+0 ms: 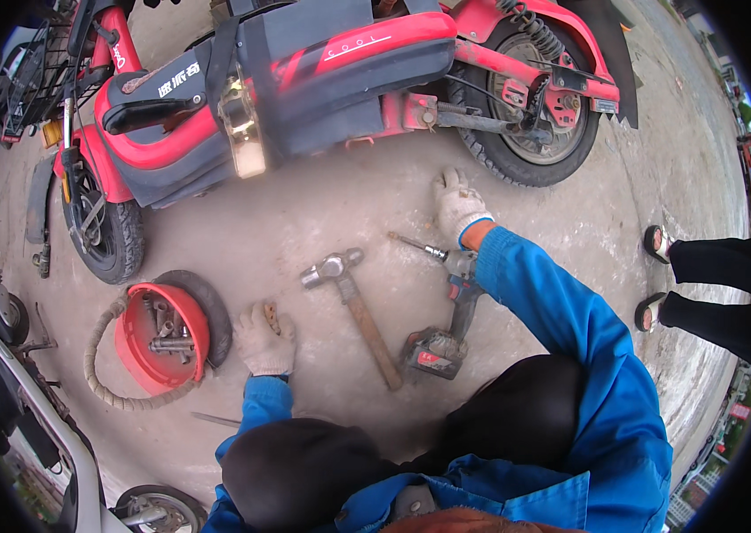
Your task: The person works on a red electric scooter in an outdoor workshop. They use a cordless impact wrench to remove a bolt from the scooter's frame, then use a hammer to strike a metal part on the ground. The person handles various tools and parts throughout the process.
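My left hand [264, 345], in a pale work glove, is low over the ground beside a red bowl-shaped container [135, 357]. A small brown piece [271, 317] shows at its fingers; its kind is unclear. My right hand [460, 206], gloved too, reaches forward near the scooter's rear wheel [518, 169]. Its fingers are stretched and slightly apart, with nothing visible in them. Between my hands lie a hammer [360, 318] with a wooden handle and a cordless drill [458, 306] with a long rusty-tipped bit. A red and black electric scooter [304, 71] lies across the ground ahead.
Metal sockets [171, 345] fill the red container, and a wrapped hose-like loop [95, 360] curves around it. A thin metal rod [215, 418] lies near my left sleeve. At the right stands a person in dark trousers [713, 266]. A white vehicle [47, 435] is at the lower left.
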